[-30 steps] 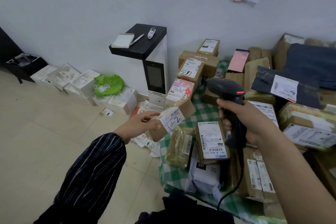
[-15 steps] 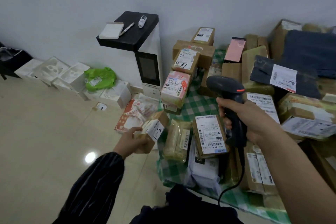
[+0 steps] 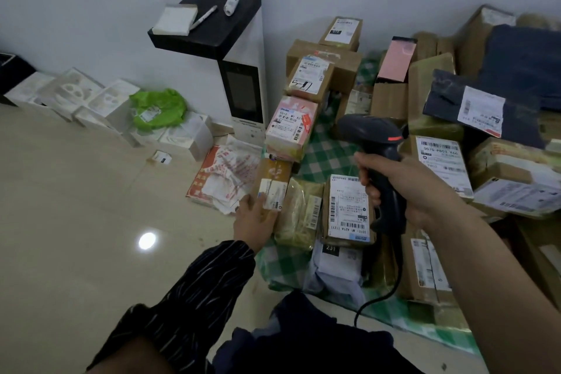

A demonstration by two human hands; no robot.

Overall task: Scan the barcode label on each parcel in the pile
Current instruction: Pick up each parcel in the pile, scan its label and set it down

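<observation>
At the near left edge of the parcel pile, where the green checked cloth (image 3: pixel 328 155) meets the tiled floor (image 3: pixel 76 222), the left hand (image 3: pixel 255 222) grips the near end of a small brown box (image 3: pixel 273 174), thumb along its left side. The box's white label (image 3: pixel 273 193) faces up, probably so the code can be read from above. Whether the box rests on the floor or is lifted just clear of it is hard to tell from this angle. The right hand (image 3: pixel 409 188) is closed round the grip of a black barcode scanner (image 3: pixel 368 130), held above the taped parcel (image 3: pixel 346 209) lying beside the box. Its nose points forward and left, towards the pink box (image 3: pixel 290 127) rather than down at the held label, so a tilt looks needed. The cable (image 3: pixel 373 302) hangs loose towards the person's lap.
</observation>
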